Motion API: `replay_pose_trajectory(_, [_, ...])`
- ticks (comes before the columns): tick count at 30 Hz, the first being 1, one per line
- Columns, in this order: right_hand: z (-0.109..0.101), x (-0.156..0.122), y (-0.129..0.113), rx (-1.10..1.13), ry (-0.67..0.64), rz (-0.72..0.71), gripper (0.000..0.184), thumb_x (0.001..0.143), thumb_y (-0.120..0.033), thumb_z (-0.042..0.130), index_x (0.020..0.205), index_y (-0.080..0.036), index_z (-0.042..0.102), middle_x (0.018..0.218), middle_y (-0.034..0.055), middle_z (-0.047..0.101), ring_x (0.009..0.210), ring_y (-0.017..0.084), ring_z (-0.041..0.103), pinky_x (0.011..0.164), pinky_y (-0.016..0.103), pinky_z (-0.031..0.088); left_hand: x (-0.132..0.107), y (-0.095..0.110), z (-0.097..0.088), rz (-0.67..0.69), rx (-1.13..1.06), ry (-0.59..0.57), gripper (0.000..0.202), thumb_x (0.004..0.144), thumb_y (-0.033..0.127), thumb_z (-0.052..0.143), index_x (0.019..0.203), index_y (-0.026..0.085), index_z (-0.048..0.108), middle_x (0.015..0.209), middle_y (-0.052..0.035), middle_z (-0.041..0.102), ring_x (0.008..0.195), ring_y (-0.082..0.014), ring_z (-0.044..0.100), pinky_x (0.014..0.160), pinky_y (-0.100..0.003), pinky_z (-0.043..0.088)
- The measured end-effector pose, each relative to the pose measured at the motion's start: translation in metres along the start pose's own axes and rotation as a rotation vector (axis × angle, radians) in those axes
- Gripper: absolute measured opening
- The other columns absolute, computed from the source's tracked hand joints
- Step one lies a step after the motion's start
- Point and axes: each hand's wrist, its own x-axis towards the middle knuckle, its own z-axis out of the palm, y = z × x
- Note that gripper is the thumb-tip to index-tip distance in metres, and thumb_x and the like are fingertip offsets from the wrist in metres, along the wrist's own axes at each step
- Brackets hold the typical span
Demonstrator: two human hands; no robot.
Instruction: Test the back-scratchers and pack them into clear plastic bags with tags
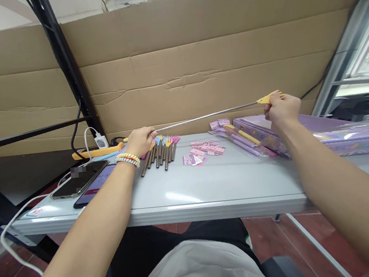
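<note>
An extended telescopic back scratcher (206,116) stretches across the space above the table, its thin metal rod rising slightly to the right. My right hand (282,107) is closed round its yellow claw-shaped head. At the other end, my left hand (140,140) grips the rod, with a bit of yellow showing beyond the fingers. Below and just right of my left hand lies a bunch of collapsed back scratchers (161,151) with blue, yellow and pink heads and dark metal handles. Small pink printed cards (205,149) are scattered on the table between my hands.
The grey table (215,185) carries two phones, a dark one (80,179) and a lit one (94,186), at left beside a white cable. At right lie a purple case (351,140) and plastic-wrapped purple and yellow items (241,139). Cardboard (196,59) stands behind.
</note>
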Motion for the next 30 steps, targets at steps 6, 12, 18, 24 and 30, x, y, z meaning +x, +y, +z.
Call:
replay_pose_trajectory(6, [0.016, -0.04, -0.025, 0.142, -0.317, 0.026, 0.025, 0.092, -0.011, 0.044, 0.068, -0.014, 0.049, 0.044, -0.002, 0.046, 0.031, 0.007, 0.034, 0.032, 0.019, 0.024, -0.001, 0.027, -0.012, -0.023, 0.074, -0.04, 0.031, 0.09, 0.036, 0.036, 0.093, 0.023, 0.064, 0.093, -0.0048, 0.071, 0.088, -0.0244, 0.063, 0.064, -0.032, 0.037])
replay_pose_trajectory(12, [0.015, -0.042, -0.024, 0.132, -0.435, -0.006, 0.028, 0.092, -0.029, 0.052, 0.069, -0.014, 0.048, 0.048, 0.0001, 0.051, 0.032, 0.007, 0.037, 0.032, 0.017, 0.028, -0.001, 0.029, -0.012, -0.044, 0.119, -0.062, 0.03, 0.09, 0.035, 0.035, 0.092, 0.023, 0.063, 0.091, -0.006, 0.07, 0.086, -0.0249, 0.064, 0.063, -0.032, 0.037])
replay_pose_trajectory(18, [0.037, -0.077, -0.025, -0.106, -0.939, -0.104, 0.033, 0.089, -0.036, 0.053, 0.068, -0.012, 0.056, 0.056, 0.0065, 0.06, 0.039, 0.008, 0.045, 0.039, 0.019, 0.037, -0.005, 0.062, -0.01, 0.137, 0.16, -0.113, 0.035, 0.091, 0.04, 0.032, 0.091, 0.022, 0.062, 0.086, -0.0069, 0.07, 0.08, -0.0237, 0.064, 0.06, -0.032, 0.037])
replay_pose_trajectory(24, [0.055, -0.119, -0.04, -0.317, -1.123, -0.233, 0.034, 0.09, -0.032, 0.043, 0.063, -0.014, 0.053, 0.05, 0.0031, 0.055, 0.038, 0.009, 0.045, 0.038, 0.02, 0.032, -0.012, 0.096, -0.016, 0.271, 0.147, -0.153, 0.033, 0.092, 0.037, 0.034, 0.092, 0.019, 0.062, 0.087, -0.0083, 0.069, 0.078, -0.0232, 0.064, 0.058, -0.031, 0.035])
replay_pose_trajectory(30, [0.05, -0.122, -0.046, -0.366, -1.08, -0.259, 0.034, 0.086, -0.041, 0.05, 0.063, -0.015, 0.048, 0.053, 0.0013, 0.055, 0.043, 0.009, 0.046, 0.043, 0.021, 0.031, -0.011, 0.09, -0.011, 0.255, 0.069, -0.159, 0.033, 0.092, 0.038, 0.035, 0.098, 0.021, 0.063, 0.095, -0.0063, 0.07, 0.086, -0.0217, 0.064, 0.064, -0.03, 0.039])
